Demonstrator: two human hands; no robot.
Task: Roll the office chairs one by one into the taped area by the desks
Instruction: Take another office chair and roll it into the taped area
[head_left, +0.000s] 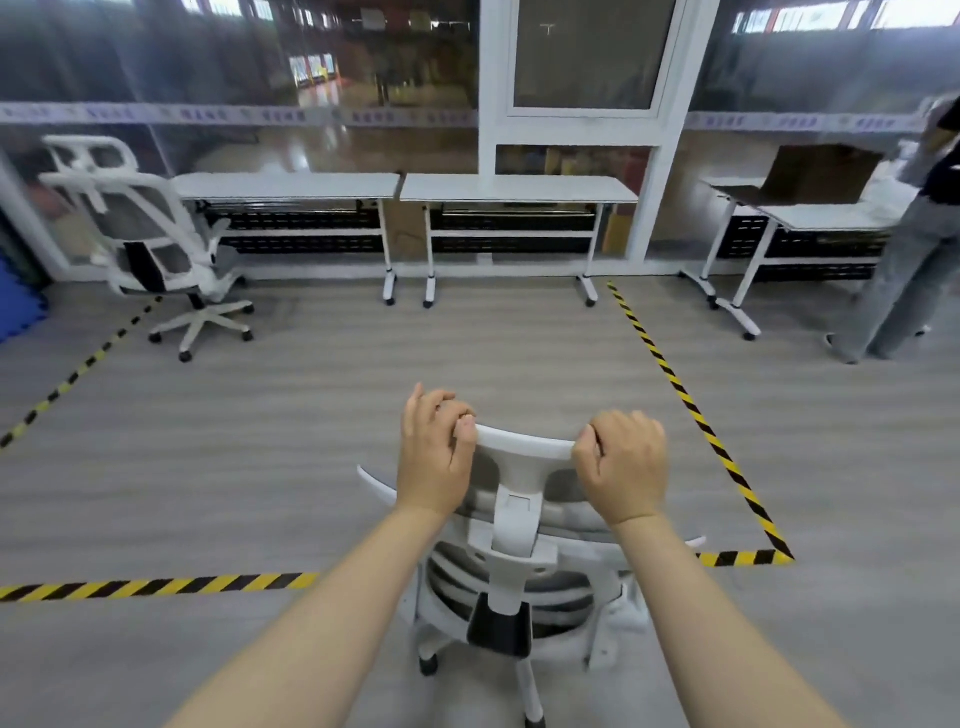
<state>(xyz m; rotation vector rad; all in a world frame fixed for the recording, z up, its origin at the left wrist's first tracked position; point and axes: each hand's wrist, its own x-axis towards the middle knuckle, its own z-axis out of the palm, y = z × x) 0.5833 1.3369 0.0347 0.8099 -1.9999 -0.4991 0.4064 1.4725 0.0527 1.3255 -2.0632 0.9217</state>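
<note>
Office chair (511, 561), white, astride the near tape line (156, 584): left hand (434, 457) and right hand (623, 465) grip its headrest (524, 441), fingers curled over for pushing toward the desks (519, 188).

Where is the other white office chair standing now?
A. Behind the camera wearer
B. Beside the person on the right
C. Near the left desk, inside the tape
C: the second chair stands at the far left by the left desk, just inside the striped tape.
</note>
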